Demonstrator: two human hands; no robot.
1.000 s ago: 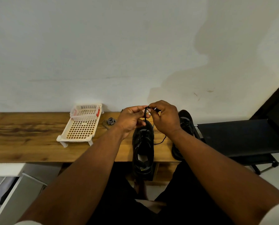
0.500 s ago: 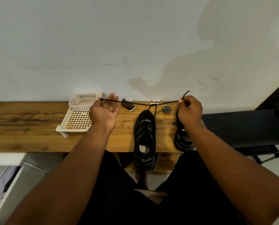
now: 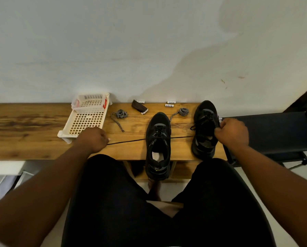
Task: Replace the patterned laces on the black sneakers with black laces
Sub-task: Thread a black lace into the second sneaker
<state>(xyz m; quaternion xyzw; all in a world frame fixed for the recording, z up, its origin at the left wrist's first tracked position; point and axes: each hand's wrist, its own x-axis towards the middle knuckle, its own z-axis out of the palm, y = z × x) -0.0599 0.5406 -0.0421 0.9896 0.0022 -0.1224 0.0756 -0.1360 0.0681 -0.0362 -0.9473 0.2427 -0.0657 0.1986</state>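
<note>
Two black sneakers stand on the wooden table (image 3: 24, 125). The middle sneaker (image 3: 158, 145) hangs partly over the front edge. A black lace (image 3: 127, 140) runs through it and stretches taut to both sides. My left hand (image 3: 94, 139) grips its left end near the basket. My right hand (image 3: 232, 131) grips the other end beside the right sneaker (image 3: 205, 129), which carries a black lace. Two coiled patterned laces lie loose on the table: one patterned lace (image 3: 119, 114) by the basket, the other patterned lace (image 3: 183, 111) between the sneakers.
A white plastic basket (image 3: 85, 120) sits at the back left. A dark folded pouch (image 3: 139, 106) and small white batteries (image 3: 170, 103) lie by the wall. A black bench (image 3: 274, 132) stands to the right. My knees are below the table edge.
Both hands went from close together above the middle sneaker to wide apart and lower toward me, drawing the black lace taut across the sneaker. The view tilted downward.
</note>
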